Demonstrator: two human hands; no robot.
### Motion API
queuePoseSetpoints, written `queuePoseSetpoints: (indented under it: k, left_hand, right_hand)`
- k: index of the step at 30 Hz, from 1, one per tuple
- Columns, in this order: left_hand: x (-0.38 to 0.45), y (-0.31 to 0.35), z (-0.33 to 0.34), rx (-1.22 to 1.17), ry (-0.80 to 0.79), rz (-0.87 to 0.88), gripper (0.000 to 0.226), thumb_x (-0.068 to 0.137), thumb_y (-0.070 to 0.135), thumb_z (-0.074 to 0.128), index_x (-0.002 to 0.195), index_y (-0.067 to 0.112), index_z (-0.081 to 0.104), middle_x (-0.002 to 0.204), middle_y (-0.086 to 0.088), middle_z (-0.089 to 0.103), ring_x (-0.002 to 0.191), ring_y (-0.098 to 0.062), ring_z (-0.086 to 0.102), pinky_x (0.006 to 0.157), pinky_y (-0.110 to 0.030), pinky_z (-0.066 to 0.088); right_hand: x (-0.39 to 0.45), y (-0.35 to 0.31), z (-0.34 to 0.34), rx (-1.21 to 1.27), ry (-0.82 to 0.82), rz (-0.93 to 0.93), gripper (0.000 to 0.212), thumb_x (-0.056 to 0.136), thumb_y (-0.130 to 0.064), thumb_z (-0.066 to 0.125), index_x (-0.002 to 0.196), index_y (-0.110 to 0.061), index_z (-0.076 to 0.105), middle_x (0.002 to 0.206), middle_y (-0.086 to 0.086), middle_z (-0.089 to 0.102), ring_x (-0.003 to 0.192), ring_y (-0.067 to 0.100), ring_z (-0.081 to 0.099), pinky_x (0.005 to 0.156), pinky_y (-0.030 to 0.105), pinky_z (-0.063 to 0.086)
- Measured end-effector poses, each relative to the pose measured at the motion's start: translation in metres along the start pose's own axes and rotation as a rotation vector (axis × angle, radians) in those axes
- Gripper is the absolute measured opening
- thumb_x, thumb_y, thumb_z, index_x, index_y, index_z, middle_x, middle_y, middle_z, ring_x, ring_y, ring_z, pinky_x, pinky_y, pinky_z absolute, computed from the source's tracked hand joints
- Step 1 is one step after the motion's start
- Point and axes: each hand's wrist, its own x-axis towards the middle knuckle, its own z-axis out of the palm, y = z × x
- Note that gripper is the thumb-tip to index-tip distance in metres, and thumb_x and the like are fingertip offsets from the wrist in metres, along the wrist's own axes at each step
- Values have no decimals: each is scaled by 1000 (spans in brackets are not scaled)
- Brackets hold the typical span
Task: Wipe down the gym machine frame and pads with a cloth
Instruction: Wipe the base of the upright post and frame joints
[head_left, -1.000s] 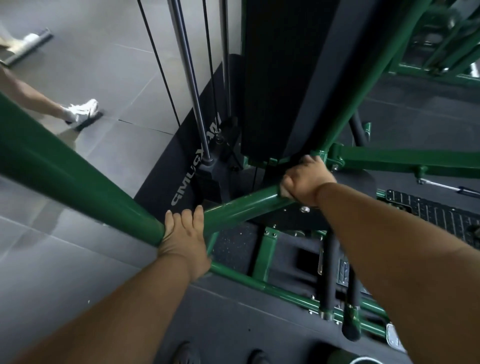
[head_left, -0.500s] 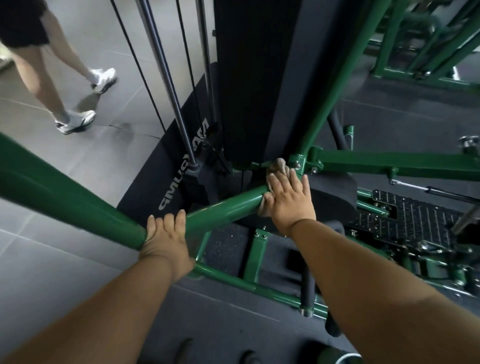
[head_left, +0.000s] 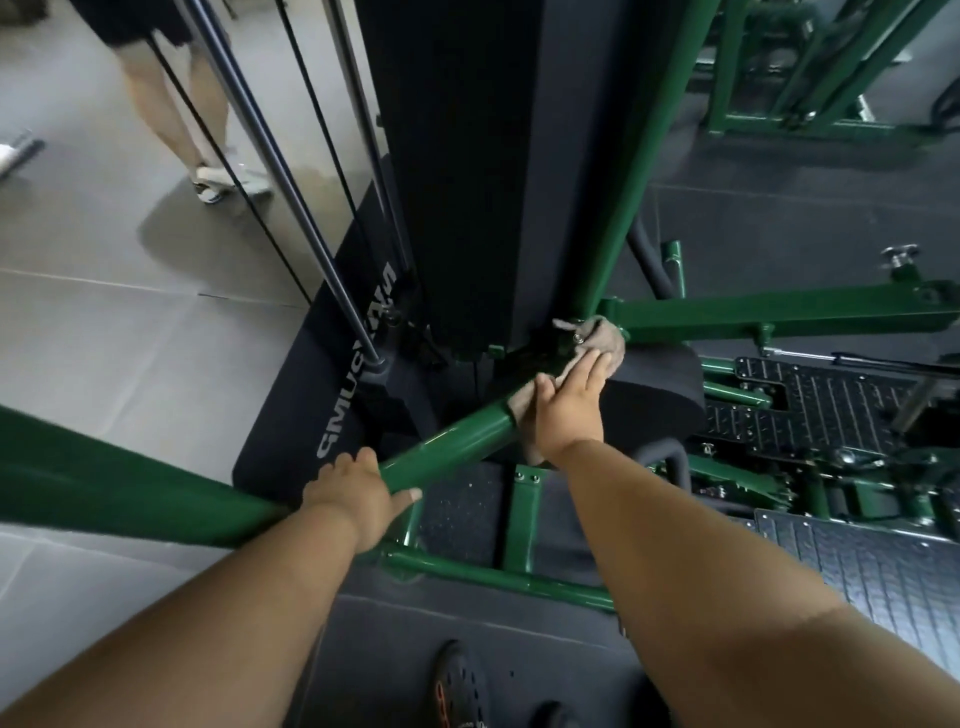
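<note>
Landmark: the green bar slanting up from lower left to the joint at the foot of the black column.

Right hand lies flat at the bar's upper end, fingers straight and close together, thumb out along the bar. It presses the cloth against the metal. The cloth is a crumpled grey-brown rag; most of it bunches just past the fingertips, against the bolted joint where bar, column and a green side arm meet. A strip of it shows under the palm, on the bar.

Left hand sits lower on the bar, well apart from the right. Fingers curl over the top of the bar, thumb underneath and pointing right. Looks like a bracing grip, not a wiping one.

A black pad lies just right of the joint, touching or nearly touching the cloth; cannot tell which.

Step in hand, by my reading: wiping the frame at the bar's top end and the joint hardware.

Next move likely calls for working the cloth round the bolts and the underside of the bar, which a flat palm will not reach, so the fingers must wrap. Then across to the pad beside it.

Another person's legs stand on the floor, far left of the column.
</note>
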Motion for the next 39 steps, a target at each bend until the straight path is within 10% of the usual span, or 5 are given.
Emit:
queuePoseSetpoints:
  k: [8,29,33,39]
  left_hand:
    - [2,-3,3,-23,3,-1,89,89,82,52,148,17,36,142,-12,47,127,-32,50,106,-45,48]
    - [-3,-2,3,-75,46,-5,82,86,82,56,138,21,42,127,-6,51,115,-27,53,100,-43,50]
    - [-2,-3,4,-79,57,8,81,85,82,57,138,22,42,125,-5,52,113,-25,52,100,-42,51]
    - [-1,-4,5,-61,75,22,75,85,82,56,130,24,43,119,-2,51,106,-22,51,94,-39,52]
  right_hand:
    - [59,-28,-19,-46,-39,227,95,103,-44,60,167,-12,-2,174,10,11,143,39,45,115,44,38]
    - [64,-5,-61,-1108,-178,-742,49,87,-42,59,131,-19,61,129,8,54,120,36,48,103,49,37]
    - [77,-20,-60,-1108,-253,-771,52,97,-36,45,145,-18,50,142,5,53,134,32,40,116,47,27]
    - [54,-15,-42,-930,-351,-876,24,102,-36,48,108,-22,67,107,4,71,108,31,62,107,46,38]
